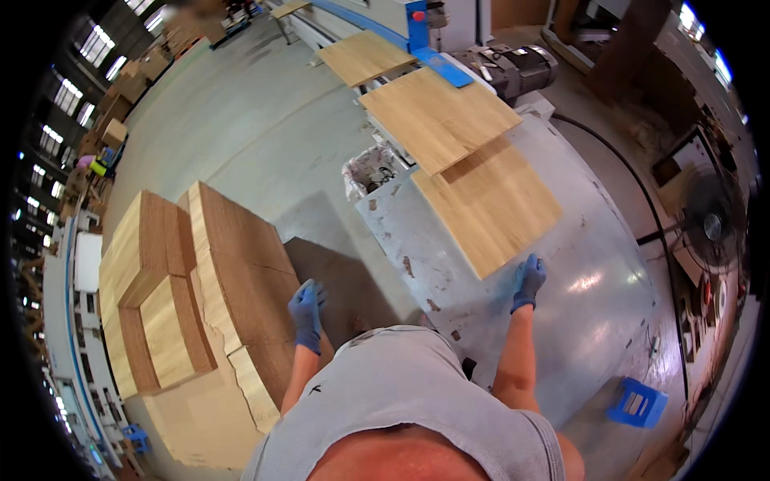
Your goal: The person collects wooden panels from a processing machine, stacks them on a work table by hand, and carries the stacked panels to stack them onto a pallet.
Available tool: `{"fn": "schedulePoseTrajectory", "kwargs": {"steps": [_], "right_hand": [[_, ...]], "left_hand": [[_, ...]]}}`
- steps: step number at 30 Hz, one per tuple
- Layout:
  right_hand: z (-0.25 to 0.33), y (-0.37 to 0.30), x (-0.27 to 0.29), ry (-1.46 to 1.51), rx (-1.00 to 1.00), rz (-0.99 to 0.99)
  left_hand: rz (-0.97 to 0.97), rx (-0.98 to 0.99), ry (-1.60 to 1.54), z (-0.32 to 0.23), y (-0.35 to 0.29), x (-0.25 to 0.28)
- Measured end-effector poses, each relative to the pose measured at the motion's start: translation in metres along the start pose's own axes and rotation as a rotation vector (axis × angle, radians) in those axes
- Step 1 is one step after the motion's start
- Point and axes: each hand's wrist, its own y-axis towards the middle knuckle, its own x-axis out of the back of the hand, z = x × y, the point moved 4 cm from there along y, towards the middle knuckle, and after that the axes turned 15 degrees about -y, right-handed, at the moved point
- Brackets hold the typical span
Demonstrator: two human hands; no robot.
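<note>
My left hand (pixel 305 311), in a blue glove, hangs beside the stacked wood-grain panels (pixel 245 232) on the left. Its fingers are loosely bent and a little apart, with nothing in them. My right hand (pixel 529 280), gloved in blue too, is over the grey metal table (pixel 597 297). Its fingers are curled in and no held thing shows. Just ahead of it lies a light wood-grain board (pixel 501 212), flat on the table. A second board (pixel 441 116) overlaps its far side, and a third board (pixel 365 58) sits farther along the machine.
A blue machine guard (pixel 443 67) and a motor (pixel 513 70) stand at the far end. A lined waste bin (pixel 370 172) is by the table's left edge. At right are a black fan (pixel 710 216), a cable (pixel 642 188) and a blue stool (pixel 638 403).
</note>
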Motion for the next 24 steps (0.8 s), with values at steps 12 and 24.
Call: {"fn": "schedulePoseTrajectory", "kwargs": {"steps": [12,24], "right_hand": [[0.015,0.024,-0.018,-0.001,-0.078,0.028],[0.025,0.027,-0.037,-0.015,-0.199,0.129]], "left_hand": [[0.076,0.126,0.277,0.050,0.027,0.018],[0.319,-0.048,0.738,0.037,0.116,-0.057]]}}
